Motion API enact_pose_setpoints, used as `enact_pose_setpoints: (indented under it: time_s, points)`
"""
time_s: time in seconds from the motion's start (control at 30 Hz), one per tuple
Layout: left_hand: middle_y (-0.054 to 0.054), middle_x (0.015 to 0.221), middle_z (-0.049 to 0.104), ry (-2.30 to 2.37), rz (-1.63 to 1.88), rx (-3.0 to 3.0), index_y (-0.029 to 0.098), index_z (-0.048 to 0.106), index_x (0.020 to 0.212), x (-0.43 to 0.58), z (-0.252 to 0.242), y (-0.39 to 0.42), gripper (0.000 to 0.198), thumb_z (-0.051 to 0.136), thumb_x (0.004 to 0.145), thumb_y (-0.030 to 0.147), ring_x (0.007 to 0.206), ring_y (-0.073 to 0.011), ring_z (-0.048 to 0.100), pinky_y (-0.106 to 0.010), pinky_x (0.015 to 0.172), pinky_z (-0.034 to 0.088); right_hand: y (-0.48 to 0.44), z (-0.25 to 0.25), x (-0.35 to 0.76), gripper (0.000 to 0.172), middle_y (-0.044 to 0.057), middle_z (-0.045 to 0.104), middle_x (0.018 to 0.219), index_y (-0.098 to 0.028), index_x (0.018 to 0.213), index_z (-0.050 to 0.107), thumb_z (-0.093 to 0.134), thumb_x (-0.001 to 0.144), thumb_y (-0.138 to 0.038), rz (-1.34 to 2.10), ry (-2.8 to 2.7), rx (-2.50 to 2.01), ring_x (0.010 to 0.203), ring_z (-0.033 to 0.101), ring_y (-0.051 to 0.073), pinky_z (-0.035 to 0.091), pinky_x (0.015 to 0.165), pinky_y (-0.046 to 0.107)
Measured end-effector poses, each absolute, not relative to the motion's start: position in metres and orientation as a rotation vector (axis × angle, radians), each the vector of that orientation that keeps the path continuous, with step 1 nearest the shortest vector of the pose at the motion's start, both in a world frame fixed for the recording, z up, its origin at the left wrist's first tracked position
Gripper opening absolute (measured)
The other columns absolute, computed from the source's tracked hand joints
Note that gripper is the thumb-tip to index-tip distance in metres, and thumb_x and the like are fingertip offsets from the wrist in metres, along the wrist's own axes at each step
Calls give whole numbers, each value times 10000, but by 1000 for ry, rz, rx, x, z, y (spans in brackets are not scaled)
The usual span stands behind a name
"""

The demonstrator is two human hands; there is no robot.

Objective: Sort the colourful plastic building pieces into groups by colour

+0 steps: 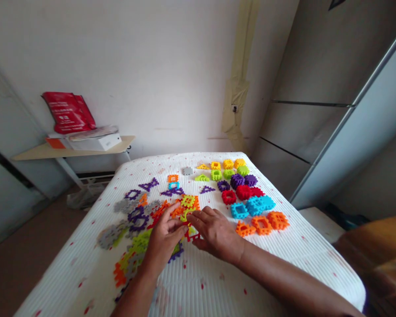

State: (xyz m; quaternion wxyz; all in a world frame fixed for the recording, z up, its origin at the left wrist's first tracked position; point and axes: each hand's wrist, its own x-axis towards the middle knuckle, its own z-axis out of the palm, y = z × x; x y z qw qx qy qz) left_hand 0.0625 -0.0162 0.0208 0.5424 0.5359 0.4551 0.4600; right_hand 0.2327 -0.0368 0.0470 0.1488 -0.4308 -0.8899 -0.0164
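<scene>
Both hands meet over a pile of flat plastic interlocking tiles with toothed edges. A lime-green interlocking tile [185, 215] is between my left hand [166, 233] and my right hand [218, 231]. My left thumb and forefinger are curved around its left side. The fingers of my right hand press on its right side and hide part of it. Just beneath is a red tile [193, 234], partly covered by my right fingers. A yellow window tile [188, 201] lies just beyond my fingertips, on orange tiles [196, 203].
Mixed grey, purple and green tiles [138, 240] spread on the left. To the right stand colour-sorted stacks, including blue tiles [260, 204], red tiles [243, 192] and orange tiles [279, 220]. A white spotted cloth [218, 281] covers the table. A side table [39, 152] bears a red bag [69, 112].
</scene>
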Motion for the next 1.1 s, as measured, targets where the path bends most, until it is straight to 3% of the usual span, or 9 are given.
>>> enact_pose_setpoints:
  time_s: [0.13, 0.27, 0.5, 0.73, 1.1]
  points:
    - [15, 658, 643, 1101, 1081, 1333, 185, 359, 1339, 65, 20, -17, 751, 676, 672, 318, 586, -135, 589, -226, 558, 433, -38, 52, 233, 495, 83, 590, 1136, -176, 1239, 456, 603, 774, -259, -62, -2569, -1278, 988, 474, 238, 405, 797, 358]
    - [-32, 782, 682, 1176, 1140, 1398, 184, 430, 1290, 56, 22, -15, 669, 664, 684, 342, 731, -172, 636, -270, 678, 479, -18, 65, 256, 402, 73, 622, 1039, -172, 1134, 526, 596, 739, -202, -93, -2587, -1372, 973, 494, 224, 397, 833, 341]
    - [-32, 793, 676, 1302, 1268, 1345, 163, 578, 1100, 32, 23, -5, 513, 665, 658, 407, 751, -195, 652, -302, 720, 507, 52, 79, 326, 429, 108, 620, 1098, -154, 1144, 568, 584, 716, -157, -191, -2517, -1985, 1046, 526, 241, 409, 861, 316]
    - [-57, 873, 687, 1394, 1326, 1351, 160, 591, 1090, 21, 14, 1, 481, 634, 685, 417, 809, -202, 649, -305, 762, 497, 70, 64, 332, 491, 125, 650, 1044, -168, 1132, 593, 648, 645, -137, -111, -2638, -2072, 1004, 576, 284, 456, 785, 345]
    - [-53, 817, 698, 1646, 1470, 1375, 163, 658, 977, -15, 6, 16, 349, 590, 686, 343, 762, -198, 641, -300, 746, 477, 71, 58, 328, 400, 129, 661, 1014, -156, 1067, 619, 620, 667, -144, -81, -2724, -2101, 955, 606, 280, 459, 757, 346]
